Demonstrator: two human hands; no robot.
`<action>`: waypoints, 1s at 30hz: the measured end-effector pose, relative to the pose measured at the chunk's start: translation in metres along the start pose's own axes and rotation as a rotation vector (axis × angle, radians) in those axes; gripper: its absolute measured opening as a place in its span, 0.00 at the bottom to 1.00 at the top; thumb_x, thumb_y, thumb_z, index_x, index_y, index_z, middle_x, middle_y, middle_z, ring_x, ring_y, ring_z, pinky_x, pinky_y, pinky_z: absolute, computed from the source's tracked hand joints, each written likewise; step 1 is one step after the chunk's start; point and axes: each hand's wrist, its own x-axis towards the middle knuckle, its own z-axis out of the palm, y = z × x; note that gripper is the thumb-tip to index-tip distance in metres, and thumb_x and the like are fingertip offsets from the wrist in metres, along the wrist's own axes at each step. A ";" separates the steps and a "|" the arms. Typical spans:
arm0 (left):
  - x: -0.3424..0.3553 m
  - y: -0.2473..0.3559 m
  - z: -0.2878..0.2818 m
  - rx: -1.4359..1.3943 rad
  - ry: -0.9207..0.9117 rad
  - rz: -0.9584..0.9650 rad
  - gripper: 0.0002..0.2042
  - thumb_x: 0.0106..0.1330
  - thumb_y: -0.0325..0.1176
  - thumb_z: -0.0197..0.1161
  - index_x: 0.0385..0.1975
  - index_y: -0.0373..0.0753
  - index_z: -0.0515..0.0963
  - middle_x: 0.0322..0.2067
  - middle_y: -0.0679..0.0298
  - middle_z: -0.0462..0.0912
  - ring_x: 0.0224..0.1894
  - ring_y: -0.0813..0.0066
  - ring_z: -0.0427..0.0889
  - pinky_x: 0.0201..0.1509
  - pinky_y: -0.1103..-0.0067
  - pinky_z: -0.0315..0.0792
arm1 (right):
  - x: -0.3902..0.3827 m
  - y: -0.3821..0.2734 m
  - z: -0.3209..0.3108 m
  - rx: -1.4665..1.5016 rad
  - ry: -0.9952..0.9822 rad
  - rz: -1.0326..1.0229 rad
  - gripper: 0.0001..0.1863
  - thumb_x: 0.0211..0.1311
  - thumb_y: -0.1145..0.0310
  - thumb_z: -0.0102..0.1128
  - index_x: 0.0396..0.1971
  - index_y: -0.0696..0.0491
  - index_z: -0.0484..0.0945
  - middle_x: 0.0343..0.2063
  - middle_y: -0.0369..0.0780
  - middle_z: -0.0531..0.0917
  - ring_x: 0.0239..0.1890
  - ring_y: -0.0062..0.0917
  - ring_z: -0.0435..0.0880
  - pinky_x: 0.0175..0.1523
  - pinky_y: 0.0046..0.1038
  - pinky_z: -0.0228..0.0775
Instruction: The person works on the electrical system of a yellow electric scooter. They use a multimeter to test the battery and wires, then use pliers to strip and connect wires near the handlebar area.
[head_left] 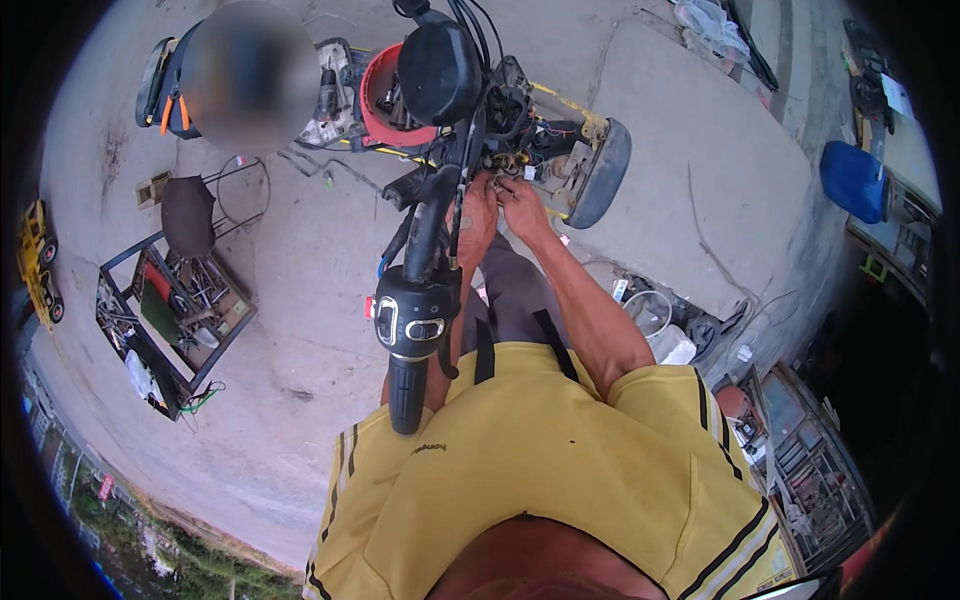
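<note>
Left hand [476,220] and right hand [523,207] converge at exposed wiring [509,162] beside the handlebar [428,235] | grip: close together, clamping cannot be told | wiring looks light, pliable, probably fragile; best held by the white connector [529,172]

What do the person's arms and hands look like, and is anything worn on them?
The left hand and right hand are bare, with no gloves visible. Short yellow sleeves with black and white stripes leave the forearms uncovered. The handlebar partly hides the left forearm.
</note>
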 end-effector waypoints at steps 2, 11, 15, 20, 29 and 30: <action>0.000 0.001 -0.003 0.016 -0.015 0.001 0.11 0.76 0.40 0.52 0.49 0.47 0.79 0.32 0.43 0.86 0.37 0.36 0.85 0.43 0.47 0.76 | 0.001 -0.002 -0.004 0.098 -0.037 0.043 0.15 0.70 0.67 0.53 0.48 0.57 0.85 0.43 0.53 0.85 0.47 0.47 0.82 0.56 0.38 0.71; -0.003 0.005 -0.009 0.019 0.003 0.045 0.10 0.76 0.36 0.52 0.50 0.45 0.79 0.37 0.46 0.87 0.40 0.40 0.86 0.44 0.52 0.77 | -0.001 -0.023 -0.006 0.654 0.001 0.394 0.09 0.70 0.70 0.61 0.44 0.56 0.85 0.31 0.35 0.86 0.30 0.18 0.81 0.32 0.23 0.70; -0.002 0.003 -0.010 -0.013 0.004 0.097 0.10 0.76 0.34 0.52 0.50 0.43 0.79 0.38 0.47 0.87 0.41 0.41 0.86 0.43 0.53 0.77 | -0.002 -0.032 -0.014 0.739 -0.023 0.524 0.08 0.70 0.69 0.63 0.45 0.53 0.84 0.29 0.33 0.84 0.28 0.15 0.80 0.29 0.21 0.68; -0.003 0.002 -0.011 -0.009 0.000 0.101 0.10 0.75 0.32 0.53 0.50 0.43 0.78 0.39 0.47 0.87 0.40 0.42 0.86 0.43 0.54 0.77 | -0.001 -0.033 -0.018 0.788 -0.070 0.563 0.08 0.70 0.70 0.63 0.45 0.52 0.85 0.32 0.32 0.85 0.29 0.16 0.80 0.30 0.21 0.69; -0.007 0.002 -0.012 0.019 -0.026 0.105 0.15 0.72 0.27 0.52 0.56 0.45 0.77 0.43 0.49 0.86 0.43 0.43 0.86 0.44 0.54 0.79 | 0.001 -0.032 -0.020 0.916 -0.111 0.626 0.10 0.71 0.70 0.63 0.48 0.53 0.84 0.37 0.33 0.85 0.29 0.16 0.80 0.28 0.21 0.67; -0.008 0.001 -0.012 0.017 -0.011 0.124 0.15 0.72 0.27 0.52 0.57 0.45 0.77 0.44 0.49 0.86 0.43 0.43 0.86 0.44 0.54 0.79 | 0.002 -0.031 -0.021 0.919 -0.121 0.632 0.10 0.71 0.70 0.63 0.49 0.53 0.83 0.37 0.33 0.86 0.29 0.16 0.80 0.28 0.21 0.67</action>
